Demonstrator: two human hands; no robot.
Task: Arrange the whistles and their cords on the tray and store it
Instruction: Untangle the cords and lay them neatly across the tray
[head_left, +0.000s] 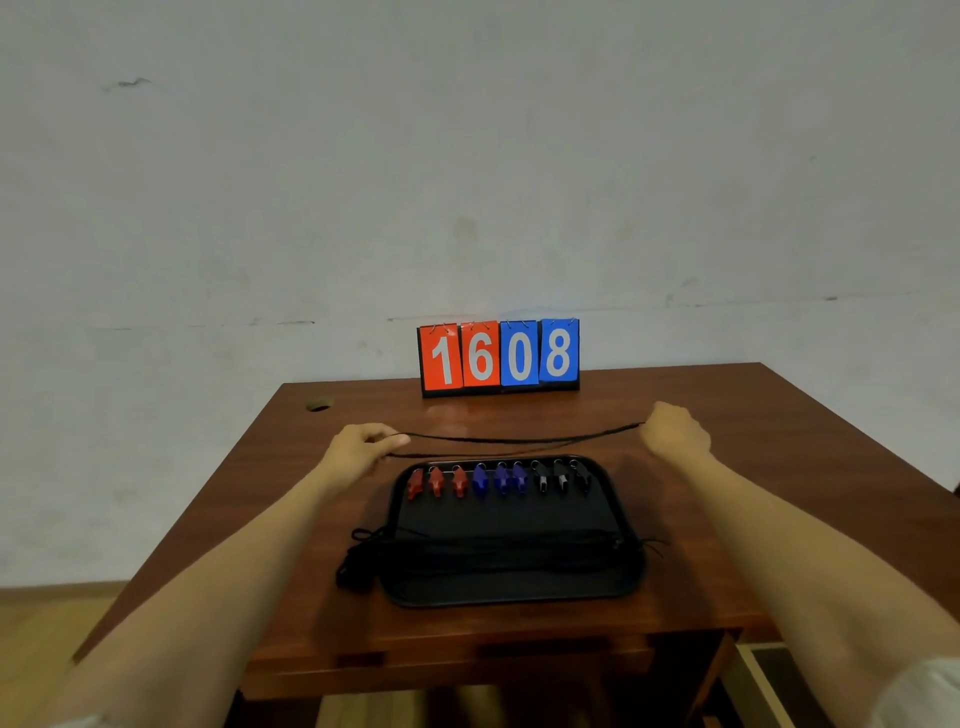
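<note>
Nine whistles (498, 478) sit in a row along the 12 o'clock edge of the tray (519, 595): three red, three blue, three black. The cord bundle (498, 553) lies across its 6 o'clock half, ends spilling over at 9 and 3. You hold one cord (519, 441) stretched over the bench (779, 467) just past 12: left grip (363, 441) pinches one end, right grip (675, 428) curls round the other. Probably the last cord. Left to do: lay it down, store the tray.
</note>
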